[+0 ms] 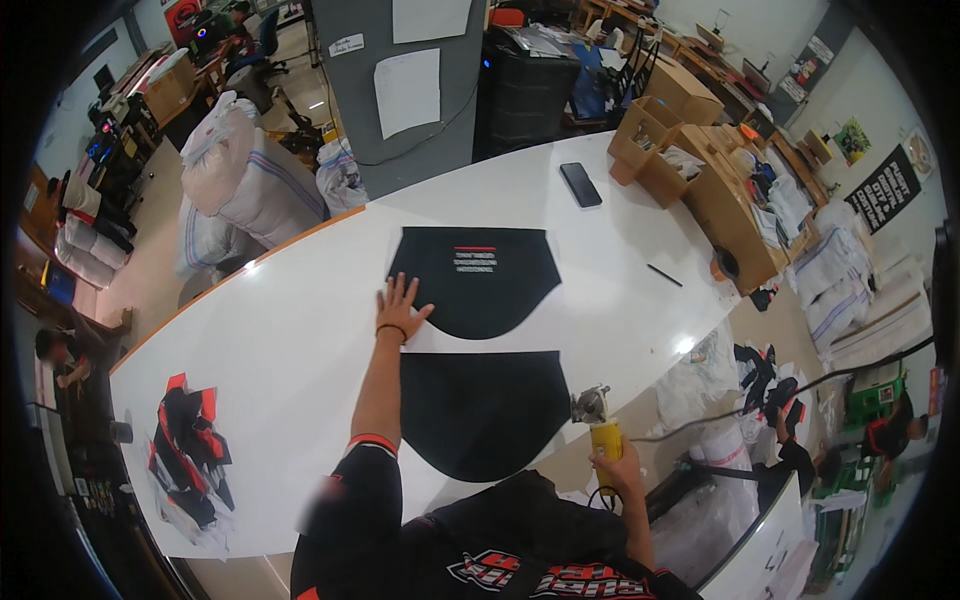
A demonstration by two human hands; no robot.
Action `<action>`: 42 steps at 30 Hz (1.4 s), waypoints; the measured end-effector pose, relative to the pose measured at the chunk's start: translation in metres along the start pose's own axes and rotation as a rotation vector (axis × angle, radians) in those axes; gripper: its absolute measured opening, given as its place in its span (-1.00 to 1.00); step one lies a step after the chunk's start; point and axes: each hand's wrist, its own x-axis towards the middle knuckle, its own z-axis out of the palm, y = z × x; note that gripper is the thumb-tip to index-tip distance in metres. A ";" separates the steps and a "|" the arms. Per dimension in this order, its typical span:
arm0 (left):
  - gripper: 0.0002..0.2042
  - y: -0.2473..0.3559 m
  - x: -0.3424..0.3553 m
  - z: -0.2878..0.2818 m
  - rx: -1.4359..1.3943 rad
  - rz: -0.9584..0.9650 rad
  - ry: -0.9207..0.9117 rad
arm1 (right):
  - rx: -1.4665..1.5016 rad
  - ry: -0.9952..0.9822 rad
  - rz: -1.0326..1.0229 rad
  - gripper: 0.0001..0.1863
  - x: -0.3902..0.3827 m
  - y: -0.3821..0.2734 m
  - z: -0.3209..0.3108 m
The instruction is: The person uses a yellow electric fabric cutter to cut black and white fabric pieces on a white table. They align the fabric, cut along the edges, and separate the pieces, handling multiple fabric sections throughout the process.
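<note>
Two black sleeve-shaped fabric panels lie flat on the white table (300, 300), one behind the other. The far panel (475, 300) has a small printed block of red and white near its top edge. On its lower left edge rests my left hand (400, 308), fingers spread flat. The near panel (485, 410) lies just in front, its rounded edge toward my body. My right hand (620, 468) is wrapped round the yellow handle of an electric fabric cutter (606, 436). The cutter's metal head sits beside the near panel's right edge, at the table's border.
A heap of black and red fabric scraps (190, 450) lies at the table's left. A phone (580, 185), a pen (664, 275) and cardboard boxes (735, 190) are at the far right. A cable (730, 408) runs off right. Stuffed sacks (250, 180) stand beyond the left edge.
</note>
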 end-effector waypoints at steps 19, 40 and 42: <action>-0.13 0.006 -0.338 0.065 -0.093 -0.212 0.163 | -0.407 -0.154 -0.167 -0.48 0.030 -0.018 0.047; -0.11 -0.019 -0.395 0.088 -0.165 -0.299 0.351 | -0.766 -0.038 -0.212 -0.38 0.011 -0.019 0.060; -0.11 -0.021 -0.397 0.089 -0.137 -0.288 0.372 | -0.772 -0.053 -0.266 -0.39 0.013 -0.018 0.061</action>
